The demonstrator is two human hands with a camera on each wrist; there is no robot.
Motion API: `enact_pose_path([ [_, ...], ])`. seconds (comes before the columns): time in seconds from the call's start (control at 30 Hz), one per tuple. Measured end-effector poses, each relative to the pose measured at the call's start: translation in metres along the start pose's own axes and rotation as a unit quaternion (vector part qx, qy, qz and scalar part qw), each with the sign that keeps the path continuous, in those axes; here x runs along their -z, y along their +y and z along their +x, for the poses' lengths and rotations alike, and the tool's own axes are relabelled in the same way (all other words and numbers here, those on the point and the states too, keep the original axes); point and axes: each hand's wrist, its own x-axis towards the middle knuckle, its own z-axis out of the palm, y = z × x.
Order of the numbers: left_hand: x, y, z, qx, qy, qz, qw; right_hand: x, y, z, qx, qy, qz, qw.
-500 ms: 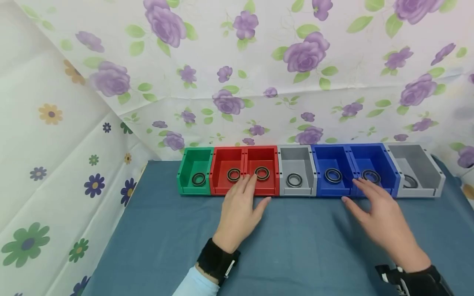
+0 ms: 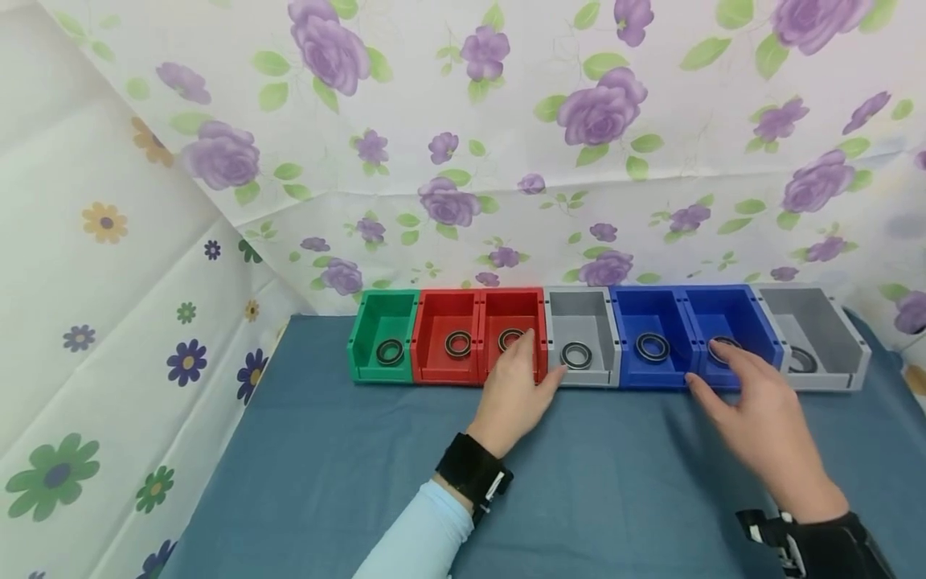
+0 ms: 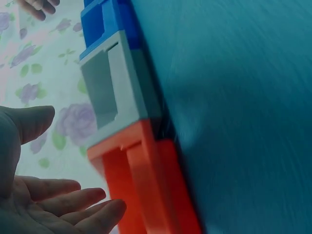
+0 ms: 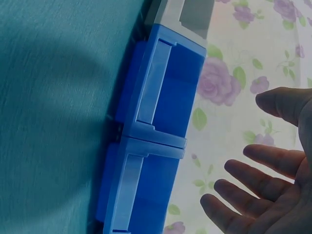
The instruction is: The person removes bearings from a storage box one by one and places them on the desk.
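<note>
My left hand (image 2: 512, 398) reaches over the front of the right-hand red bin (image 2: 495, 310), fingers extended and thumb spread towards the grey bin (image 2: 579, 301). Its fingertips partly cover a bearing (image 2: 501, 342), a dark ring with metal edges. Over the front of the right-hand blue bin (image 2: 723, 305) is my right hand (image 2: 767, 426), fingers loosely straight, thumb apart. Another bearing (image 2: 714, 354) lies partly hidden behind those fingers. Both wrist views show the left hand (image 3: 63, 204) and right hand (image 4: 273, 190) with nothing between fingers and thumb.
The bins stand side by side on a blue cloth (image 2: 608, 482). Bearings also lie in the green bin (image 2: 383, 310), left red bin (image 2: 444, 310), middle grey bin, left blue bin (image 2: 644, 305) and end grey bin (image 2: 803, 310). A flowered sheet (image 2: 405, 112) hangs behind.
My left hand has moved right, from between the two red bins to the right-hand one's front. My right hand has shifted slightly right. The bearings stay in their bins.
</note>
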Motion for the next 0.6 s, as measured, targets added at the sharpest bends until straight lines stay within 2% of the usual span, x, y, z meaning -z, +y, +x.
enact_pose_path([
  [0.13,-0.010,0.004,0.006,0.014,-0.009,-0.046,0.9988,-0.003,0.001,0.000,-0.011,-0.012,0.005,1.000],
  [0.27,-0.014,0.005,0.009,0.027,-0.016,-0.074,0.9968,0.000,0.003,0.001,-0.035,-0.035,0.017,0.999],
  [0.4,-0.016,0.006,0.014,0.034,-0.014,-0.067,0.9971,0.005,0.008,0.007,-0.054,-0.047,0.016,0.997],
  [0.6,-0.015,0.006,0.022,0.026,-0.006,-0.047,0.9985,0.022,0.021,0.022,-0.054,-0.028,0.003,0.998],
])
